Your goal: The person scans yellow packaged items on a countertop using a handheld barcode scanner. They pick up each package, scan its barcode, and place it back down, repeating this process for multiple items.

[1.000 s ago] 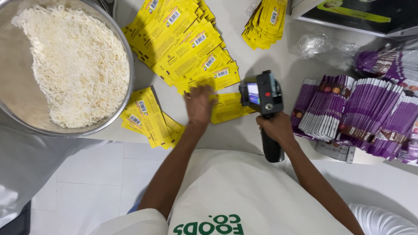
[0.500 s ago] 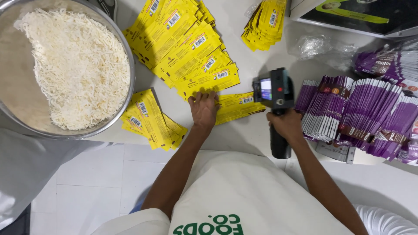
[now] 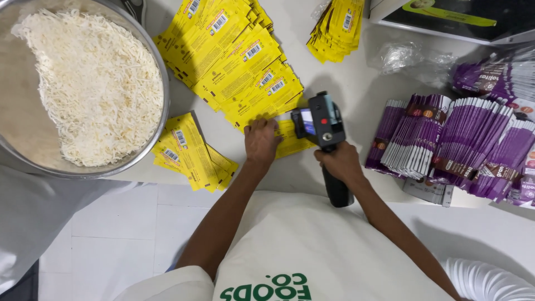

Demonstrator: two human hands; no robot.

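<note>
A yellow sachet (image 3: 292,139) is pinned flat on the tabletop (image 3: 356,78) by the left hand (image 3: 262,142). A black handheld printer (image 3: 323,131) is gripped by the right hand (image 3: 337,163) over it. Fanned yellow sachets (image 3: 234,56) lie beyond, purple sachets (image 3: 446,139) alongside. Shredded white noodles (image 3: 95,83) fill a steel bowl (image 3: 161,117).

A white table (image 3: 356,95) is covered with yellow pouches (image 3: 234,56) beyond the left hand (image 3: 262,142), purple pouches (image 3: 446,142) right of the right hand (image 3: 338,163), and a steel bowl (image 3: 159,120) far left.
</note>
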